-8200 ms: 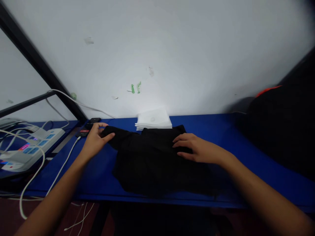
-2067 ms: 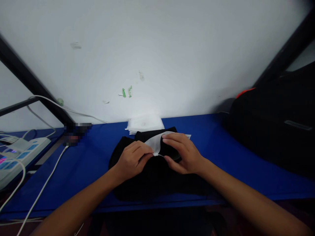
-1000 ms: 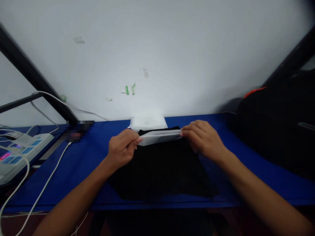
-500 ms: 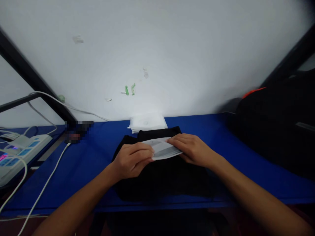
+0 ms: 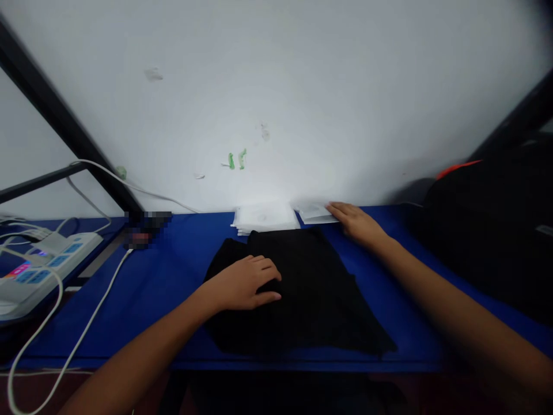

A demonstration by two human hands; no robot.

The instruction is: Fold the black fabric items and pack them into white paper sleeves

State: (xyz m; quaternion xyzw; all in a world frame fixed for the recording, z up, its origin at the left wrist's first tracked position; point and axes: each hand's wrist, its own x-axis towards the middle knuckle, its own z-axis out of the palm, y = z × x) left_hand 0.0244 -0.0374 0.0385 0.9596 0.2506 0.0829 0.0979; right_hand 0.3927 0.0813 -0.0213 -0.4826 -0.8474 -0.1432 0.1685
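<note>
Left hand [image 5: 248, 282] rests loosely curled, gripping nothing, on the black cloth [image 5: 311, 288] mid-table [image 5: 164, 276]. Right hand [image 5: 356, 222], at one o'clock, touches the white packet [image 5: 315, 212]; grip unclear. A careless push could topple the neighbouring stack [image 5: 265, 218].

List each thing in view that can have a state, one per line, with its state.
black garment, folded, lying flat on the blue table.
left hand, open, palm down on the garment.
right hand, open, fingertips on the white sheet.
white sheet, flat on the table at the wall, beside the white stack.
power strip, plug in, a light glowing.
</note>
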